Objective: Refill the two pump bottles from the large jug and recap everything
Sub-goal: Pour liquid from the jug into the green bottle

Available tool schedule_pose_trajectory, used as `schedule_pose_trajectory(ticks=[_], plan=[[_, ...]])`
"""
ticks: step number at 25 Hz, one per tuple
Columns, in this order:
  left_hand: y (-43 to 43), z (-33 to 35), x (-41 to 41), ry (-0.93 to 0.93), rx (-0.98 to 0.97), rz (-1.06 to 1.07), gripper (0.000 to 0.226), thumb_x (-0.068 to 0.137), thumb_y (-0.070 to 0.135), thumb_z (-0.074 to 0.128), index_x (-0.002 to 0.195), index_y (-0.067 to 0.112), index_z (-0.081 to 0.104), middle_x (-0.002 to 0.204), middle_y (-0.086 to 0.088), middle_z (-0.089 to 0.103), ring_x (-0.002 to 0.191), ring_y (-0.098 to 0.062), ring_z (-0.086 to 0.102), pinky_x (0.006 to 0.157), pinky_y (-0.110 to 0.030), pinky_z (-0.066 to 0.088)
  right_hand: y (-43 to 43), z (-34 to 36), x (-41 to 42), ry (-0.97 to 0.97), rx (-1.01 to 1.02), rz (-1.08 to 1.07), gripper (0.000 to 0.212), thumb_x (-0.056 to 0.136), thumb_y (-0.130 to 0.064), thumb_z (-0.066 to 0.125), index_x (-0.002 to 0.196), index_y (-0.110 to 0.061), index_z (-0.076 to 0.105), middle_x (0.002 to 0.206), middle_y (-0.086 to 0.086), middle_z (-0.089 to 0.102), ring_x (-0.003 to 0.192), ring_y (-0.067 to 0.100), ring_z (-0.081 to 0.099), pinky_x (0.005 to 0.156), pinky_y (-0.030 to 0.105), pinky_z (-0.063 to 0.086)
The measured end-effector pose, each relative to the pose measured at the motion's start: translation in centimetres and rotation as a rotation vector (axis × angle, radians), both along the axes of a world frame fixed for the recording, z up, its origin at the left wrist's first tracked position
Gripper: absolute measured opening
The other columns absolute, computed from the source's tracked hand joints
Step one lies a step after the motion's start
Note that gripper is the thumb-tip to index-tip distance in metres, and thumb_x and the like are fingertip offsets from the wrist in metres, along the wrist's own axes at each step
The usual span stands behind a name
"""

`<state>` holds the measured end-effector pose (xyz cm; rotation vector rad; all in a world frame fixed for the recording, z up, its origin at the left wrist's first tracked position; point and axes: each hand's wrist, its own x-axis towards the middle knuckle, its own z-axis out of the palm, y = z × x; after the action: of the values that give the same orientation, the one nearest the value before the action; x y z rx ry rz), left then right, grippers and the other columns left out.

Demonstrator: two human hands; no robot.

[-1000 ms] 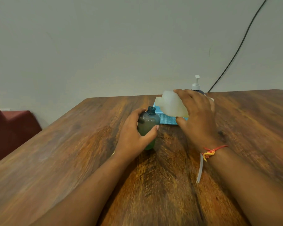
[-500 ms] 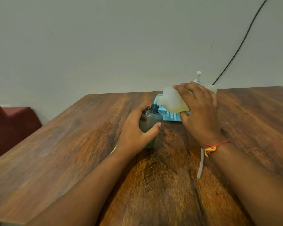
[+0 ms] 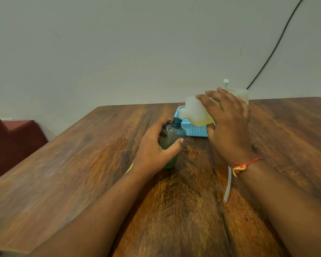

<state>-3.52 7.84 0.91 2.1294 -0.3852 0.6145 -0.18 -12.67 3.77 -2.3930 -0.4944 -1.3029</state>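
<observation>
Wood grain, dark and streaked, runs along the tabletop (image 3: 82, 173) under both my arms. My left hand (image 3: 152, 151) curls around a small rounded bottle (image 3: 171, 138) of smoky green plastic, which stands uncapped with its threaded neck leaning slightly right. My right hand (image 3: 228, 130) clasps the pale, translucent jug (image 3: 196, 112), tipped on its side so its stubby spout sits just above the bottle's mouth; yellowish liquid pools in its low side. Behind them lies a blue perforated basket (image 3: 195, 129). A white pump head (image 3: 226, 81) pokes up beyond the jug. A clear thin tube (image 3: 228, 184) lies near my right wrist, beside my red and yellow thread bracelet (image 3: 243, 165).
</observation>
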Motion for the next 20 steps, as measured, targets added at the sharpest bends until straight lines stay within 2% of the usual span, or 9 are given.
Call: schedule_pose_trajectory(ticks=[6, 11, 20], plan=[[-0.03, 0.03, -0.11, 0.009, -0.005, -0.016, 0.061, 0.087, 0.038, 0.073, 0.141, 0.032, 0.046, 0.123, 0.019, 0.051, 0.109, -0.002, 0.056, 0.089, -0.032, 0.059, 0.03, -0.03, 0.00, -0.016, -0.004, -0.001, 0.086, 0.072, 0.011, 0.071, 0.146, -0.027, 0.050, 0.149, 0.003, 0.050, 0.146, 0.027, 0.033, 0.116, 0.052, 0.020], [-0.02, 0.00, -0.06, 0.008, 0.004, -0.020, 0.064, 0.081, 0.050, 0.068, 0.139, 0.036, 0.046, 0.116, 0.033, 0.048, 0.108, 0.000, 0.056, 0.088, -0.035, 0.059, -0.05, 0.05, -0.08, -0.031, -0.009, -0.007, 0.085, 0.072, 0.012, 0.069, 0.145, -0.027, 0.050, 0.149, 0.004, 0.050, 0.146, 0.028, 0.033, 0.115, 0.054, 0.021], [-0.01, 0.08, -0.08, 0.006, 0.005, -0.028, 0.062, 0.081, 0.050, 0.067, 0.138, 0.039, 0.045, 0.115, 0.036, 0.047, 0.108, 0.003, 0.055, 0.087, -0.033, 0.059, -0.05, 0.07, -0.09, -0.038, -0.015, -0.010, 0.085, 0.072, 0.013, 0.069, 0.145, -0.026, 0.051, 0.150, 0.004, 0.050, 0.146, 0.029, 0.033, 0.114, 0.054, 0.022]])
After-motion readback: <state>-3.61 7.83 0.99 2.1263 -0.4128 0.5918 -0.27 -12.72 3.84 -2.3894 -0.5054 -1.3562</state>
